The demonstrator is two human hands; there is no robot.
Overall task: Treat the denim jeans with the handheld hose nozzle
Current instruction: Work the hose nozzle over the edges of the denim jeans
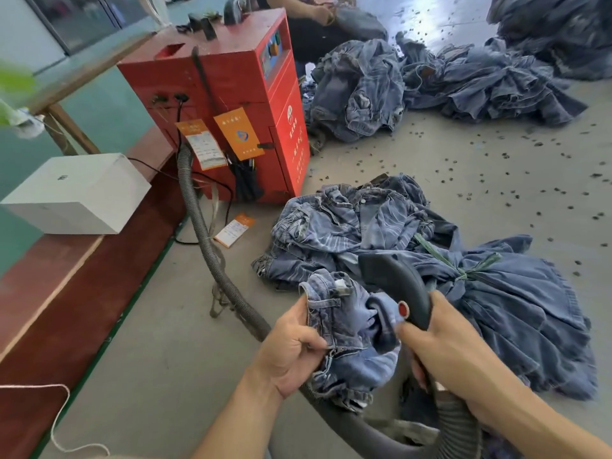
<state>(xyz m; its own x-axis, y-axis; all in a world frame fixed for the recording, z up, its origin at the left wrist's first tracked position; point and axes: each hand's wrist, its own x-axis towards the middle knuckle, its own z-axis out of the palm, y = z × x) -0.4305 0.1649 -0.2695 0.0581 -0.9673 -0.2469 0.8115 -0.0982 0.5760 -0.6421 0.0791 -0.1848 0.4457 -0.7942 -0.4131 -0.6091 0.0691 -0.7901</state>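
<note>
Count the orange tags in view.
3. Two orange tags hang on the red machine, at left and right; one lies on the floor. Others may be hidden.

Jeans (351, 339): faded blue denim, bunched, waistband uppermost, pinched at its left edge by the left hand (291, 346). Nozzle (394, 283): black, curved, red button facing up, gripped at its rear by the right hand (443, 346); its tip points away, above the jeans.
</note>
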